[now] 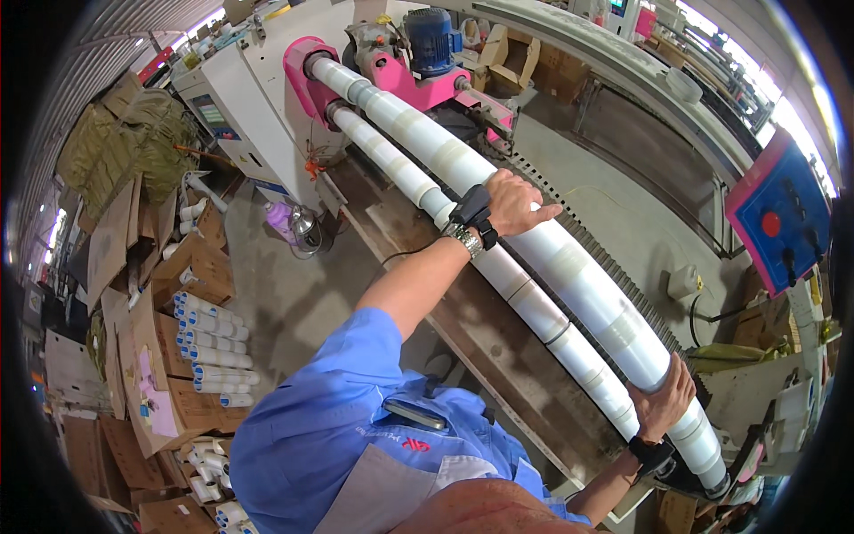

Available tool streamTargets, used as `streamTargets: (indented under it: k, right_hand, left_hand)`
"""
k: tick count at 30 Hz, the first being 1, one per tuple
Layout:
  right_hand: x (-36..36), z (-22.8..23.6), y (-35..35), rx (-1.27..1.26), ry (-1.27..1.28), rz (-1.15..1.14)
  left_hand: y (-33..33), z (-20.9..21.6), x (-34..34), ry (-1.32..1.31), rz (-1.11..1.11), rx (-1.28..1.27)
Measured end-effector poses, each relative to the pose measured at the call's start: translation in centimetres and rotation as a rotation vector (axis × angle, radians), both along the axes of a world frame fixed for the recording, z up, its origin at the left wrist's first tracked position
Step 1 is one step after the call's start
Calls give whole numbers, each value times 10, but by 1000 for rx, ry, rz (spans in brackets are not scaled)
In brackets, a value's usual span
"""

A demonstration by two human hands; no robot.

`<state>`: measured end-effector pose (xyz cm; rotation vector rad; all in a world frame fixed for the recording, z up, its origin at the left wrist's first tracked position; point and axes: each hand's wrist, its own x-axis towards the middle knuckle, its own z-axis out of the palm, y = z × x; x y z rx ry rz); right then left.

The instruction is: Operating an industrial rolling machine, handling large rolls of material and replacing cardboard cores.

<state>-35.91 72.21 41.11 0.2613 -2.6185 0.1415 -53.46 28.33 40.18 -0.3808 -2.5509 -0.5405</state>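
A long, thick white roll (574,271) with yellowish bands runs diagonally from the pink machine head (302,84) at the upper left to the lower right. Alongside it, nearer to me, lies a thinner white roll (520,289) with a dark ring around it. My left hand (516,203) lies over the thick roll at its middle, fingers curled over the far side and thumb pointing right. Near the lower-right end, my right hand (663,405) wraps around the same roll. The palms and some fingertips are hidden.
A blue motor (431,40) sits behind the pink head. A toothed rack (587,236) runs along the thick roll's far side. At the right hangs a blue control panel (781,212) with a red button. Cardboard boxes (191,276) and stacked white rolls (213,343) stand at the left.
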Motion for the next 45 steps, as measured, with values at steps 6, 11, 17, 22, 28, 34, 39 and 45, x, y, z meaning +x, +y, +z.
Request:
streamTargets:
  k: [6, 11, 17, 22, 28, 34, 39, 45]
  right_hand:
    - [0, -3, 1, 8, 21, 11]
    - [-1, -3, -1, 6, -4, -3]
    - [-1, -4, 0, -8, -8, -4]
    - [-2, -1, -4, -4, -25, -6]
    - [-1, -2, -5, -11, -47, -31]
    - [-3, -4, -3, -3, -40, -26]
    - [-3, -5, -3, 9, -33, -27]
    - [-3, -3, -6, 22, -32, -35]
  left_hand:
    - [-2, 0, 0, -11, -10, 10]
    - [-3, 0, 0, -14, -5, 13]
    - [-3, 1, -1, -11, -5, 8]
    - [-6, -2, -1, 31, -2, 30]
    - [-5, 1, -1, 8, -5, 23]
    - [-6, -1, -2, -9, 3, 44]
    - [-6, -2, -2, 11, 6, 42]
    - [-8, -4, -4, 11, 5, 31]
